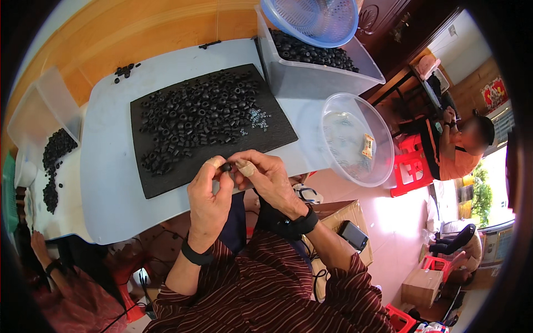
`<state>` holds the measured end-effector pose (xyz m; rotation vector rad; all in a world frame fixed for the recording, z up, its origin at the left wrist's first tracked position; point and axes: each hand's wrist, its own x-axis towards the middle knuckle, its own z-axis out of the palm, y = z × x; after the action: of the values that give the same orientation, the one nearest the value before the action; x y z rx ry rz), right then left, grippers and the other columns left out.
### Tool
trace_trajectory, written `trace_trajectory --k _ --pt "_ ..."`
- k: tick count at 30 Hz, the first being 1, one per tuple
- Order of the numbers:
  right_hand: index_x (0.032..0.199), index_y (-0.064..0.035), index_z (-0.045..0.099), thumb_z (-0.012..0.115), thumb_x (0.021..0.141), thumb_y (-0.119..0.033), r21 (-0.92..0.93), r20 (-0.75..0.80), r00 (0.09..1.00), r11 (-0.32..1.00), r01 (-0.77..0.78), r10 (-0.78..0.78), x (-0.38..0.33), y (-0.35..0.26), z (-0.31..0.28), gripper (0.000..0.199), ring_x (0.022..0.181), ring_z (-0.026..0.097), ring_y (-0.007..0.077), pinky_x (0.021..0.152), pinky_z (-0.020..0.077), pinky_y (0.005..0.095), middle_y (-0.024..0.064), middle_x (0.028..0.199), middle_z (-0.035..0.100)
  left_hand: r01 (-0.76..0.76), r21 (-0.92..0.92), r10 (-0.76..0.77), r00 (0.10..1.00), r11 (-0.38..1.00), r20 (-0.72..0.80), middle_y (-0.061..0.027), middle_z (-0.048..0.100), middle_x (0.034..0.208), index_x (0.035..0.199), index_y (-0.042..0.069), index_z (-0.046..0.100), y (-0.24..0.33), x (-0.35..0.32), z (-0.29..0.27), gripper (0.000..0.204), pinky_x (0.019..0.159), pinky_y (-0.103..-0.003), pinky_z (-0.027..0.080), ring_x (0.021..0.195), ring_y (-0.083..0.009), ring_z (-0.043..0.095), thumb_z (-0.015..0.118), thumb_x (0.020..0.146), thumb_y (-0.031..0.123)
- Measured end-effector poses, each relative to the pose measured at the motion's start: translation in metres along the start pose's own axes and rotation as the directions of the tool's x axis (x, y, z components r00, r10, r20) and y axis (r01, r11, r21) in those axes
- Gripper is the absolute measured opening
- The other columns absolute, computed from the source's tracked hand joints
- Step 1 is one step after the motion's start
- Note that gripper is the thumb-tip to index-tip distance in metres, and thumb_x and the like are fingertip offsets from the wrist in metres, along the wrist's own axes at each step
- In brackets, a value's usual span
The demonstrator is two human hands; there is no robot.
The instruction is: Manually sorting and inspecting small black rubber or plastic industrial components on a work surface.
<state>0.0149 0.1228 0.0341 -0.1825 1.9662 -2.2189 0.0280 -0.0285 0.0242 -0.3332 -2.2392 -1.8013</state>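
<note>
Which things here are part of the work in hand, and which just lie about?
In use: left hand, right hand, small black ring, black mat of rings, clear bin of rings.
Lying about: blue colander, clear round bowl, red stool.

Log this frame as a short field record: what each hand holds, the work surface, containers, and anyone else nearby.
left hand: left hand pinches a small black ring with taped fingertips
right hand: right hand meets the same ring from the other side
work surface: black mat on a white table, heaped with loose black rings
containers: clear bin of rings under a blue basket; clear bowl; clear tub at left
others: a seated person at right; another hand lower left
</note>
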Motion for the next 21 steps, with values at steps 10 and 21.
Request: trace_trajectory --k 10,21 --pt "0.115 0.0033 0.062 0.051 0.096 -0.004 0.171 -0.032 0.999 0.985 0.006 0.000 0.003 0.010 -0.005 0.023 0.071 0.060 0.0063 0.067 0.0540 0.0214 0.0044 0.088 0.065 -0.243 0.424 0.265 0.964 0.872 0.009 -0.0159 0.060 0.091 0.105 -0.004 0.057 0.014 0.014 0.010 0.025 0.066 -0.034 0.051 0.076 -0.0256 0.062 0.055 0.081 -0.008" --pt "0.128 0.0056 0.052 0.040 0.102 -0.013 0.522 0.077 0.990 0.841 -0.144 0.122 0.008 0.011 -0.019 0.034 0.095 0.063 0.0170 0.086 0.0537 0.0301 0.0126 0.110 0.063 -0.044 0.287 0.039 0.999 0.957 0.024 -0.0086 0.059 0.082 0.105 -0.002 0.059 0.011 0.025 0.006 0.022 0.064 -0.030 0.049 0.069 -0.0160 0.058 0.056 0.084 -0.005"
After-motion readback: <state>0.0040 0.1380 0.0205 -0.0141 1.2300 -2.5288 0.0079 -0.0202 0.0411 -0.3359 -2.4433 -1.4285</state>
